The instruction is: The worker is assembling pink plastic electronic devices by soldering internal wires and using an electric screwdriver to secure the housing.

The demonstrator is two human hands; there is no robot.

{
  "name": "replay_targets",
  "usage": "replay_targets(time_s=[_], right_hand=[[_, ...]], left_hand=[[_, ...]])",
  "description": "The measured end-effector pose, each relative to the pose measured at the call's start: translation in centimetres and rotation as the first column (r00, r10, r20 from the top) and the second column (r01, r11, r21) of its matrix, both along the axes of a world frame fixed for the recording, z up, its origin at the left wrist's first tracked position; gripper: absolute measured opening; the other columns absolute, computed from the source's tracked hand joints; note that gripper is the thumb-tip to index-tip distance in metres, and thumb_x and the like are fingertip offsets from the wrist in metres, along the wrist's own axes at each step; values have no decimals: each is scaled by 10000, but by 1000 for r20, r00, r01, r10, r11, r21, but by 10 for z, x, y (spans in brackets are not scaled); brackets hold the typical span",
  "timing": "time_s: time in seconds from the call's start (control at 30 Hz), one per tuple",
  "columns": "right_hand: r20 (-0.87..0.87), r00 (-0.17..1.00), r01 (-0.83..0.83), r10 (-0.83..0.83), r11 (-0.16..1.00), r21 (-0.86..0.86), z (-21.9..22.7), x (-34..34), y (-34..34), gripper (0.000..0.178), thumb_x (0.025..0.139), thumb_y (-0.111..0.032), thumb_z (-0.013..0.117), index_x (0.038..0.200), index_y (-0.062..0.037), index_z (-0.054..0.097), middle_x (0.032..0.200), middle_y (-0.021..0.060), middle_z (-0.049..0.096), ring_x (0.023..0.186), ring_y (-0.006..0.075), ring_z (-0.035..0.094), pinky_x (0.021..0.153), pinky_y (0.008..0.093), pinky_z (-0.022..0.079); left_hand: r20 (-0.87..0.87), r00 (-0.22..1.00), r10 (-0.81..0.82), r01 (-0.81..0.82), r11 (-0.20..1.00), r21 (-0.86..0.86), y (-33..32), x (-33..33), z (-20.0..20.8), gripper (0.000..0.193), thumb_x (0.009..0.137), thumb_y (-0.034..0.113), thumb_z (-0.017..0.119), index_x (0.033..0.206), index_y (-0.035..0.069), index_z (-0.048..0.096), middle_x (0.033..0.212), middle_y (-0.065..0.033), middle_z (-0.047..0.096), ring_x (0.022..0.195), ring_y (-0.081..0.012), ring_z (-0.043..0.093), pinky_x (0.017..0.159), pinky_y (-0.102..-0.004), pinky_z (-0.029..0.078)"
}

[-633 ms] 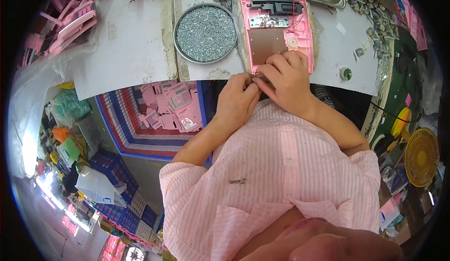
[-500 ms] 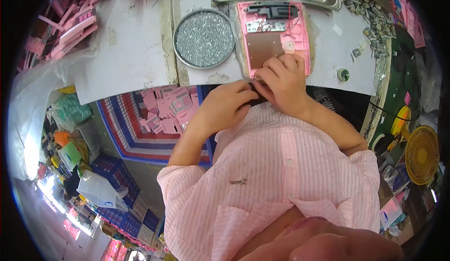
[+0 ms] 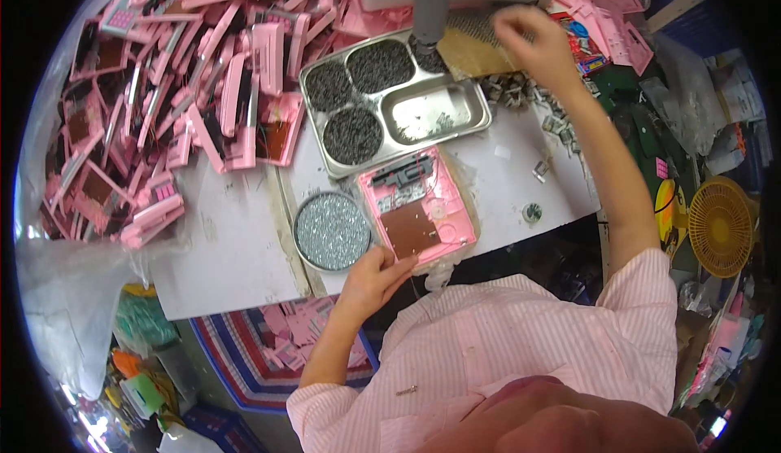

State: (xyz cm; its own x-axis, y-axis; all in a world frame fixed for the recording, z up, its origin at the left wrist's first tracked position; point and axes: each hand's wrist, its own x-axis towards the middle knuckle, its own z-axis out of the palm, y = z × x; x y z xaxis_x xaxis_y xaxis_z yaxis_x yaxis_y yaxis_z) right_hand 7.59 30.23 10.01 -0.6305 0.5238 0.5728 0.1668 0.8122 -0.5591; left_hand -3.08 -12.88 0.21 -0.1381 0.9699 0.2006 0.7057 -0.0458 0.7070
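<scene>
The left grip lay at the near-left corner of an open pink casing, its thumb and fingers touching the corner; how firmly it closed there could not be made out. The casing was on the counter, ahead of and to the right of that grip, tilted a little to the left. Nearest the left grip, inside the casing, was a brown board; farther from it, at the far end, sat a black part. Crumpled clear plastic stuck out at the near edge, just right of the left grip.

Ahead and slightly left of that grip stood a round dish of small silver pieces. Beyond the casing was a metal tray, several compartments filled with small dark pieces.

The right grip was well apart from the casing, ahead and to the right, fingers curled; blur hid whether it held anything. Just left of it was a brown sheet, and past that an upright grey tool. Far ahead and left of the left grip were heaped pink casings; below it, a striped crate held pink pieces.
</scene>
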Motion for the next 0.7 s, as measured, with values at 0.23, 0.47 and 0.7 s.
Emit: replay_targets(time_s=[0.23,0.47,0.7], right_hand=[[-20,993,112,-114,903,414,40,-107,144,144,833,-144,660,916,-28,677,854,174,680,879,359,648,794,437,513],[122,992,-31,-43,836,548,48,-130,197,132,854,-158,678,865,-30,649,909,196,665,893,390,620,793,454,485],[-523,840,-100,-142,907,-408,79,-53,87,297,939,-138,680,1196,-8,608,944,47,663,806,141,649,703,259,529]], left_hand=[[49,998,38,-38,999,6,0,5,-2,303,795,93,792,1094,125,749,795,-65,468,709,-237,517,605,-355,440],[83,995,49,-48,999,-17,1,6,1,310,794,81,787,1098,123,750,806,-64,471,728,-238,518,623,-351,447],[40,996,85,-85,996,-2,-4,9,-4,303,819,93,770,1117,141,748,803,-82,469,717,-257,523,608,-362,453]])
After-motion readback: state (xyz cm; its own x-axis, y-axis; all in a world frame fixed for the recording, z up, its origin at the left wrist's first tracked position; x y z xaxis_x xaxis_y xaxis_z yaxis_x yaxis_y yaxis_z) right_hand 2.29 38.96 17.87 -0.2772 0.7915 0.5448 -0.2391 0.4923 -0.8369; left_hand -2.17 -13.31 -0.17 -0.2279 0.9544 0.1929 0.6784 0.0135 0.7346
